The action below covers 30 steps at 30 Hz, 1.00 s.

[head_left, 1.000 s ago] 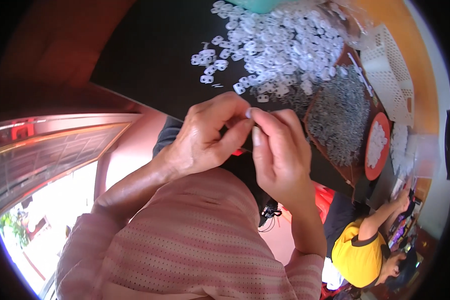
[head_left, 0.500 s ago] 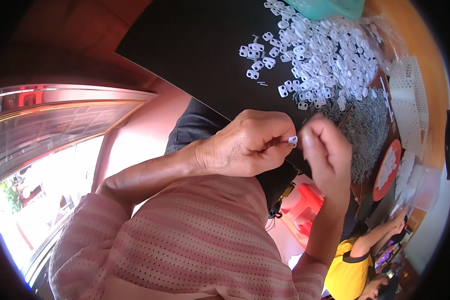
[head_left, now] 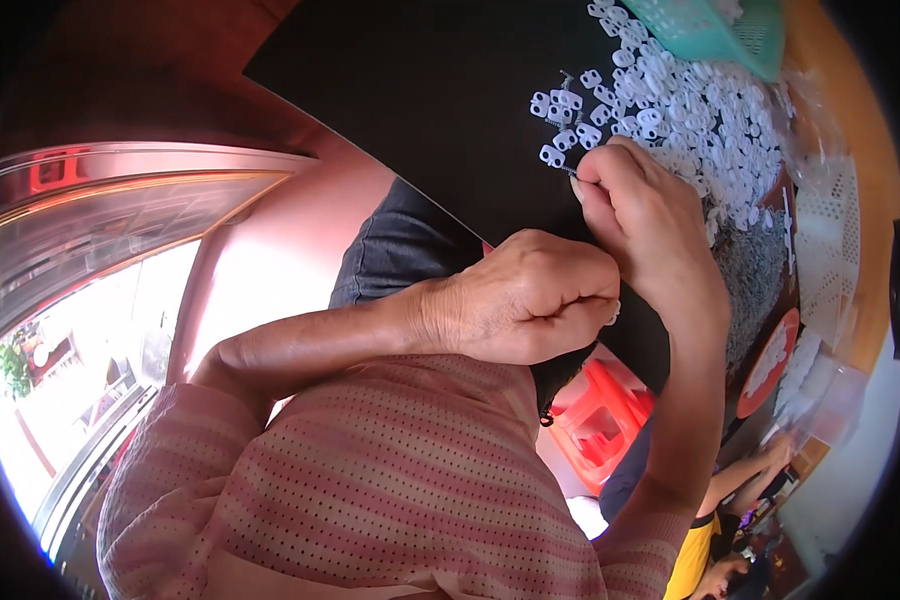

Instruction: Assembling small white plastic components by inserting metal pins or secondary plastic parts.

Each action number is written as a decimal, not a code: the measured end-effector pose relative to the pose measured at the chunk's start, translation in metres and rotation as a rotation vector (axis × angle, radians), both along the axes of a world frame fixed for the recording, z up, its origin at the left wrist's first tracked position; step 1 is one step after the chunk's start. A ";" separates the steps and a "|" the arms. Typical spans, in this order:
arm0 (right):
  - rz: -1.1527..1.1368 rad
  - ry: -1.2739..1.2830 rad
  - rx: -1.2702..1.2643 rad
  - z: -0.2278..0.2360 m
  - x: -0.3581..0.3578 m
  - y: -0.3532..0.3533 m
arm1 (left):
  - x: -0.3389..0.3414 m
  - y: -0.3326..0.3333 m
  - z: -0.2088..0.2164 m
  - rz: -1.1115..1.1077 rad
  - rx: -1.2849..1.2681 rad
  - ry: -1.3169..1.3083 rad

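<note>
My left hand [head_left: 540, 295] is closed in front of my body, knuckles up. Only a pale sliver shows at its fingertips, from the small white two-holed plastic piece seen there a moment earlier. Over the black tabletop [head_left: 400, 90], my right hand [head_left: 655, 225] pinches with thumb and forefinger at a small grey metal spring [head_left: 569, 170]. Just beyond those fingertips lie several loose white two-holed plastic pieces [head_left: 564, 140]. A large heap of white plastic pieces [head_left: 705, 115] spreads to the right, partly hidden by my right hand.
Right of my forearm lies a heap of grey springs [head_left: 755, 275]. A teal basket [head_left: 760, 45] stands at the far right. An orange-red plate [head_left: 745, 402] holds white pieces. Below are a red stool [head_left: 595, 425] and another person in a yellow shirt [head_left: 692, 560].
My right hand has moved away from my left, up and outward to the loose pieces and spring on the tabletop. My left hand has turned slightly, hiding most of its white piece.
</note>
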State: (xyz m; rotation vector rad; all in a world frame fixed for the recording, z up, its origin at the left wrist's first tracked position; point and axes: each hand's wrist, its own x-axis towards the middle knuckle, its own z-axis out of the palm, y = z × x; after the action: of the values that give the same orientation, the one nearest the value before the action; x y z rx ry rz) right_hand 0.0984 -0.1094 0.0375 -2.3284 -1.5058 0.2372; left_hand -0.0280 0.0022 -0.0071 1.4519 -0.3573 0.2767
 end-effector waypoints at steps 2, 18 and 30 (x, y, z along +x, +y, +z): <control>-0.005 -0.004 0.006 0.000 -0.001 0.000 | 0.000 0.002 0.000 -0.007 0.013 0.010; -0.414 0.255 0.237 0.036 -0.042 -0.067 | -0.001 0.003 0.004 0.043 -0.039 0.120; -0.313 0.105 0.326 0.031 -0.057 -0.074 | 0.003 -0.017 0.026 -0.162 -0.230 0.538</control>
State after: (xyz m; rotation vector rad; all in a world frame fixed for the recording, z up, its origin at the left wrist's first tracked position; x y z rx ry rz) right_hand 0.0413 -0.1835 0.0686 -2.2060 -1.0241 0.0280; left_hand -0.0246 -0.0143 0.0189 1.2064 -0.0022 -0.2008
